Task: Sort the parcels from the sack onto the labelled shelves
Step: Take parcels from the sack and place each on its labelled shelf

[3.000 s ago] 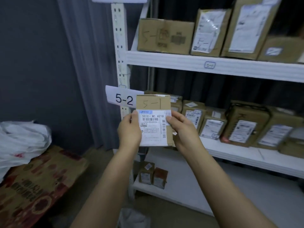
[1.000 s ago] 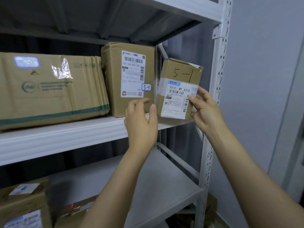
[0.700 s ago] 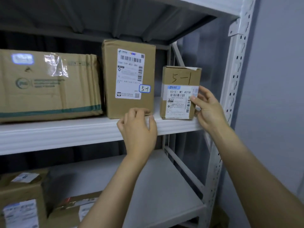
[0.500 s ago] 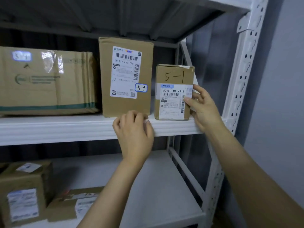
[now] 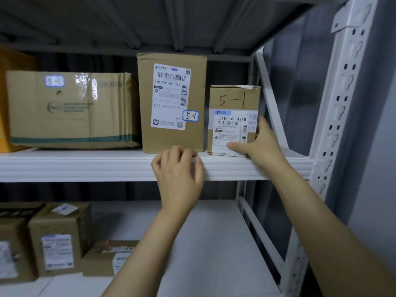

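Note:
A small brown parcel [image 5: 233,99] with "5-1" handwritten on it and a white label stands upright at the right end of the upper white shelf [image 5: 85,166]. My right hand [image 5: 263,148] grips its lower right corner, with the thumb across the bottom of the label and the fingers round the right side. My left hand [image 5: 180,176] is at the shelf's front lip, just left of the parcel. Its fingers are loosely curled over the edge and hold nothing.
A tall parcel [image 5: 171,103] tagged 5-1 stands close to the left of the small one, and a wide box [image 5: 70,110] lies beyond it. The rack's white upright [image 5: 336,116] and a diagonal brace stand just right. The lower shelf [image 5: 214,243] holds several parcels [image 5: 57,239] at left.
I carried the small parcel from the 5-2 rack to this shelf and set it upright beside the tall parcel. My left hand let go and dropped to the shelf edge.

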